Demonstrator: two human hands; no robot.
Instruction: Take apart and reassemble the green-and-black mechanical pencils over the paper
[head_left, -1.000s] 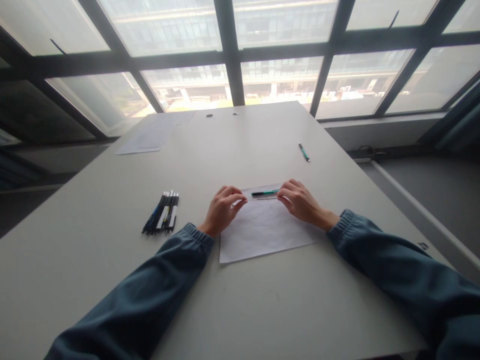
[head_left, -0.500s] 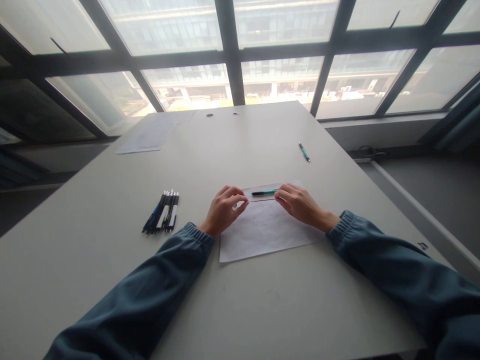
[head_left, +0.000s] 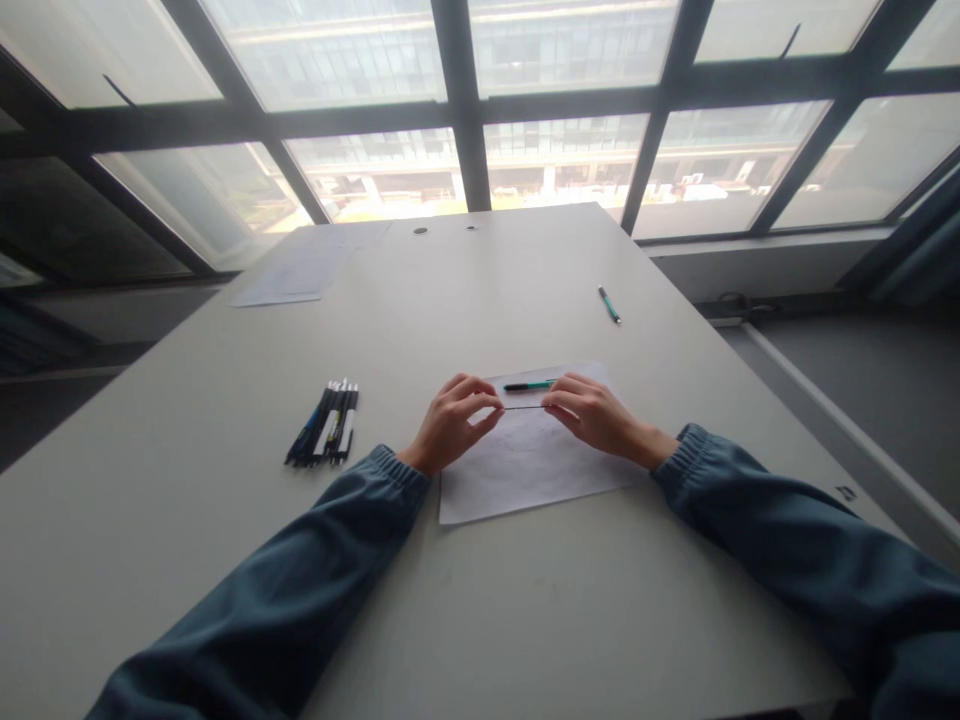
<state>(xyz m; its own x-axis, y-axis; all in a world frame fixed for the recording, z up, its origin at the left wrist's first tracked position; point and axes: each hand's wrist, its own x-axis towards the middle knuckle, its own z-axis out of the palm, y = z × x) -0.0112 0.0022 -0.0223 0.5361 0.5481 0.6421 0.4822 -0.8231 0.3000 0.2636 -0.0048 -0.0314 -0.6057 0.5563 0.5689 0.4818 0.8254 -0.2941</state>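
Observation:
A thin dark stick that looks like a pen refill (head_left: pixel 523 407) is stretched level between my two hands, above a white sheet of paper (head_left: pixel 525 470). My left hand (head_left: pixel 457 418) pinches its left end between thumb and fingers. At the other end, my right hand (head_left: pixel 596 415) holds it in a similar pinch. Just beyond the refill, a black and green pen (head_left: pixel 527 386) lies on the paper, its right end partly hidden behind my right fingers. Both hands hover over the sheet.
To the left, several black and white pens (head_left: pixel 324 425) lie side by side on the white table (head_left: pixel 465 620). Another green pen (head_left: pixel 610 304) rests at the back right. More papers (head_left: pixel 289 275) lie at the far left, near the windows.
Both hands have shifted slightly toward me with the refill, which now sits farther from the pen on the paper. My fingertips are a little closer together.

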